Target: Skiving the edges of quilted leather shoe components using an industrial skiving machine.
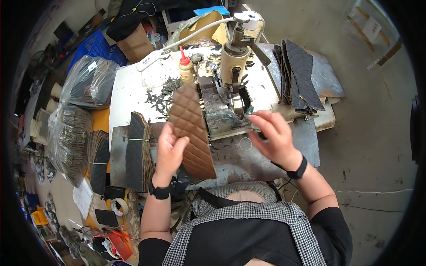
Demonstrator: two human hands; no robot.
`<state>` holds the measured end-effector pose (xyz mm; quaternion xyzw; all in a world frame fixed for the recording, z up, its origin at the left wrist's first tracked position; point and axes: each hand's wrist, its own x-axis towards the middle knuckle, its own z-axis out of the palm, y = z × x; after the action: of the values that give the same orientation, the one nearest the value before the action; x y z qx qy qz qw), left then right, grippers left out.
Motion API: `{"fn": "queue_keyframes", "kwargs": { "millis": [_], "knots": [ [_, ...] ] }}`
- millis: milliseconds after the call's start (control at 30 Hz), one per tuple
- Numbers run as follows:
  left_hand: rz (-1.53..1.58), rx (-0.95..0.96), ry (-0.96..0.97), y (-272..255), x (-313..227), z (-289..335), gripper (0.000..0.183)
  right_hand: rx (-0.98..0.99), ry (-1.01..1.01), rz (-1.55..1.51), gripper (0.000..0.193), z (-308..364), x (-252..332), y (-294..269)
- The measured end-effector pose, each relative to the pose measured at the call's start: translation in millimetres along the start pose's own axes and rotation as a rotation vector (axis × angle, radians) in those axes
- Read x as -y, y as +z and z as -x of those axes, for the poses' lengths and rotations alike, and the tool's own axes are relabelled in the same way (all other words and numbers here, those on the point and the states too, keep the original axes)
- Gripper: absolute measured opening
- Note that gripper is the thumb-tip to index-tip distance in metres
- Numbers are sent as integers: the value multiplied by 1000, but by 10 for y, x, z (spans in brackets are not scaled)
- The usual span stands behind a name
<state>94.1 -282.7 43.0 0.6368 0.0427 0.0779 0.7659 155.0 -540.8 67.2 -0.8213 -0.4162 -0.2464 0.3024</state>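
My left hand (pixel 167 148) grips the lower left edge of a brown quilted panel (pixel 191 133), thumb on its face. The panel is tilted upright in front of the machine's left side. My right hand (pixel 273 135) is raised at the machine's front right corner, thumb and fingers apart, with nothing plainly held. Its fingertips are close to a small greenish piece (pixel 249 111) on the machine, and whether they touch it I cannot tell. The bench machine (pixel 234 62) has a cream post, a top knob and a metal bed. A thin pale ring (pixel 245 143) lies on the metal sheet below.
Left of the panel stands a banded stack of dark quilted pieces (pixel 138 153), with another stack (pixel 98 162) beyond. More dark quilted pieces (pixel 297 75) stand at the right. A red-tipped glue bottle (pixel 186 71) stands among dark scraps (pixel 162 97). Plastic-wrapped bundles (pixel 71 137) sit far left.
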Motion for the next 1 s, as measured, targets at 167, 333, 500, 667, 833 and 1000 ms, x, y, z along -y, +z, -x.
{"fn": "queue_keyframes", "kwargs": {
  "millis": [167,333,500,667,833,1000],
  "knots": [
    [110,206,-245,242,61,200,37,91,-237,-73,40,56,-70,435],
    [61,189,-218,341,-98,298,60,-18,-146,-106,39,206,-116,727],
    [17,221,-178,357,-104,231,47,-73,-73,-127,37,112,-98,746],
    [10,301,-176,367,-82,39,28,-163,-1,11,36,174,-206,668],
    [-106,411,-268,7,-29,-419,19,-107,-30,64,33,78,-159,532],
    [-151,455,-275,101,-51,-397,17,-70,-71,104,29,35,-224,366]
  ]
}}
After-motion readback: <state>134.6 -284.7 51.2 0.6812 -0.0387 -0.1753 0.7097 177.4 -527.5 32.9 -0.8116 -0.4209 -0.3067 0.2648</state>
